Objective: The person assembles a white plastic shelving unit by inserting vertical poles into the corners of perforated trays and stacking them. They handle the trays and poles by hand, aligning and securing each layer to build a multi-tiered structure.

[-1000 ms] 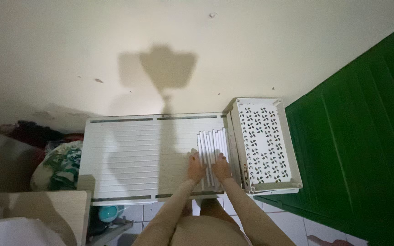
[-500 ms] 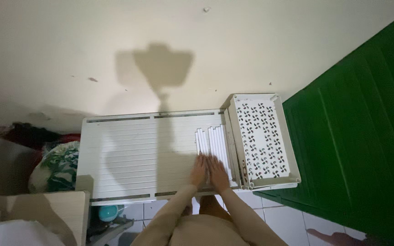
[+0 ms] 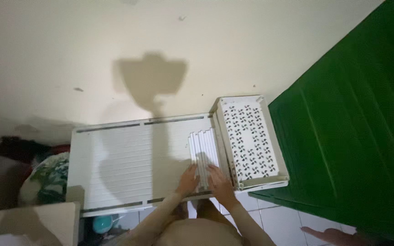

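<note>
From the head camera we look down a dim cream wall [image 3: 92,41] onto a white slatted plastic panel [image 3: 124,159] lying flat, our landmark here. At the panel's right end lies a bundle of white plastic tubes [image 3: 203,145], side by side along its short edge. Our left hand [image 3: 187,180] and right hand [image 3: 219,180] rest palms down on the tubes' near ends, fingers spread flat, pressing rather than clasping, probably to keep the rods squared together, though the light is poor. Just right of the panel sits a white perforated plastic tray [image 3: 249,141]; beyond that tray leans a green ribbed board [image 3: 352,127].
</note>
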